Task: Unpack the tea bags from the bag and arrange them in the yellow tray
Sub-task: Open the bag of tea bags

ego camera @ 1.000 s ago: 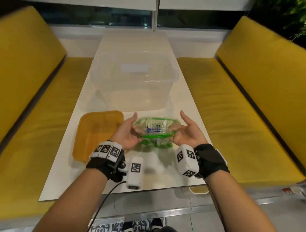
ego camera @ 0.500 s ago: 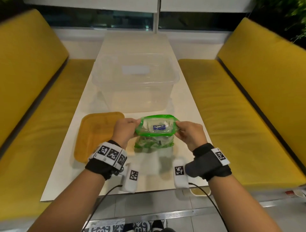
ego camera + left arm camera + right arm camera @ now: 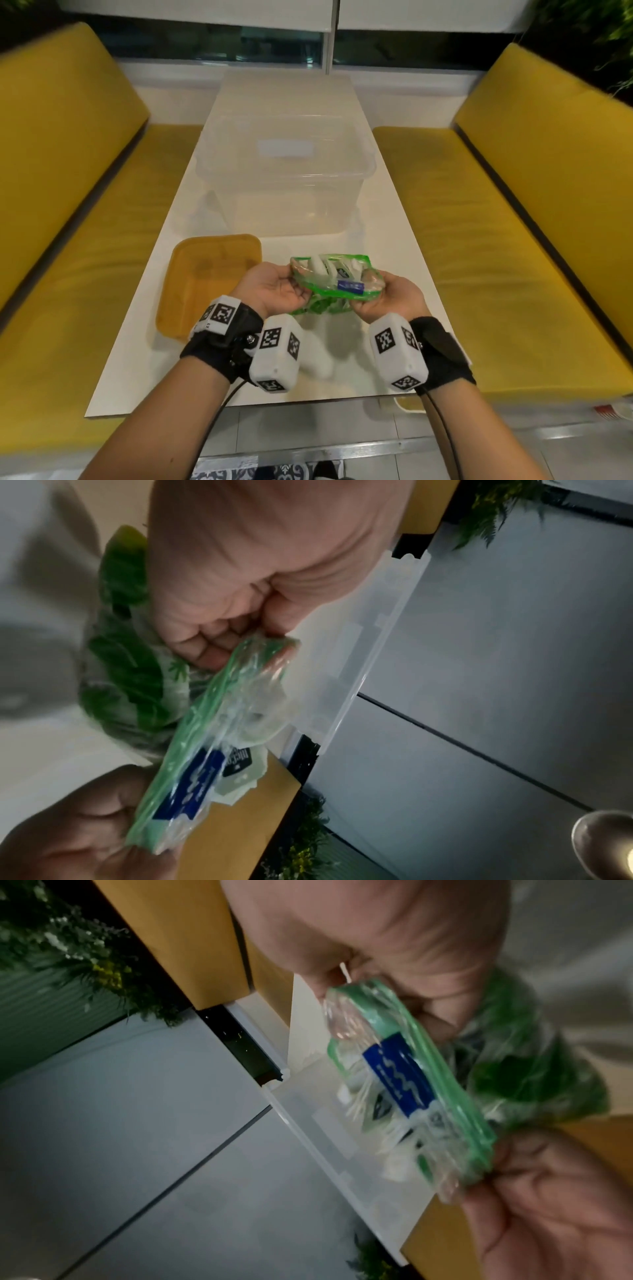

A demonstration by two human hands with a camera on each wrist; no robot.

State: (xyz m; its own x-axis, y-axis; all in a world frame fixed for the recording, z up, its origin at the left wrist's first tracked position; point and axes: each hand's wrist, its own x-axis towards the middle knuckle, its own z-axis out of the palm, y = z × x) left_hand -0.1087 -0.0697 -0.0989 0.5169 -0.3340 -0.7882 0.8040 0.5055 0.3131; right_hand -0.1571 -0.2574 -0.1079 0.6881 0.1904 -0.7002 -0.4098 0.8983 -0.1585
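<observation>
Left hand [image 3: 274,291] and right hand [image 3: 387,298] each pinch one end of the green-rimmed bag [image 3: 334,282], held just right of the yellow tray [image 3: 205,274]. Tea bags [image 3: 323,270] remain inside; none lie in the tray, so nearly everything remains.

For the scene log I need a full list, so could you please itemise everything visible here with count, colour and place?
zip bag: one, clear with green edging and leaf print, held above the near table between both hands
tea bags: several, white, inside the zip bag; exact count hidden
yellow tray: one, on the table left of the bag
storage bin: one, clear plastic, mid table behind the tray
table: one, white, centre
benches: two, yellow, either side
wrist cameras: two, white, on black straps
left hand: pinches the bag's left end
right hand: pinches the bag's right end
</observation>
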